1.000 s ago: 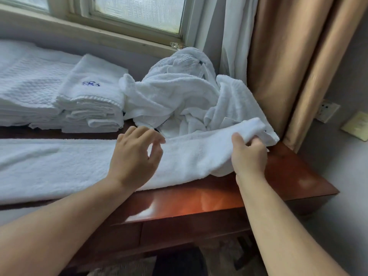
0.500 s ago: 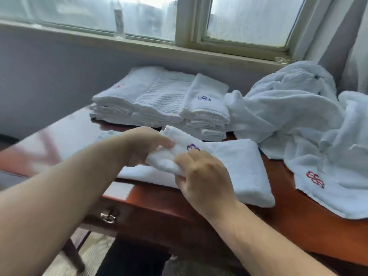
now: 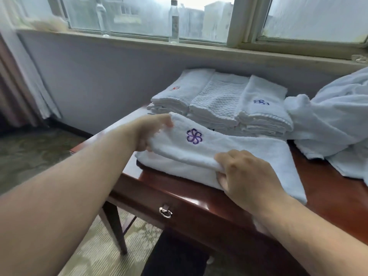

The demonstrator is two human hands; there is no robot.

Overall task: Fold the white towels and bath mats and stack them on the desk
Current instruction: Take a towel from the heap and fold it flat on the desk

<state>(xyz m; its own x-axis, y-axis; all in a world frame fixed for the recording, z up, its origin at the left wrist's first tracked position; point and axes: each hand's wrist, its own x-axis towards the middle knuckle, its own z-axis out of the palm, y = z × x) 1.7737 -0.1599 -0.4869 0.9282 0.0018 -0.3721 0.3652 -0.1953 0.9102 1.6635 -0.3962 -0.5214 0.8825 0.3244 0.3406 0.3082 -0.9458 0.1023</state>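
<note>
Here left hand (image 3: 151, 132) and right hand (image 3: 247, 176) grip the folded towel (image 3: 229, 144) on the desk (image 3: 328, 196); folded stack (image 3: 219, 100) just beyond them, bottle (image 3: 173, 20) on windowsill (image 3: 199, 46).

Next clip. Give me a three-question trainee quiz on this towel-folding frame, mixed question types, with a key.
1. True or false: the left hand and the right hand both grip the emblem towel.
2. Where are the folded stacks? A: on the floor; B: on the desk, behind the emblem towel; C: on a chair.
3. Fill in: ___ bottles stand on the windowsill.
Key: 1 true; 2 B; 3 two.
</note>
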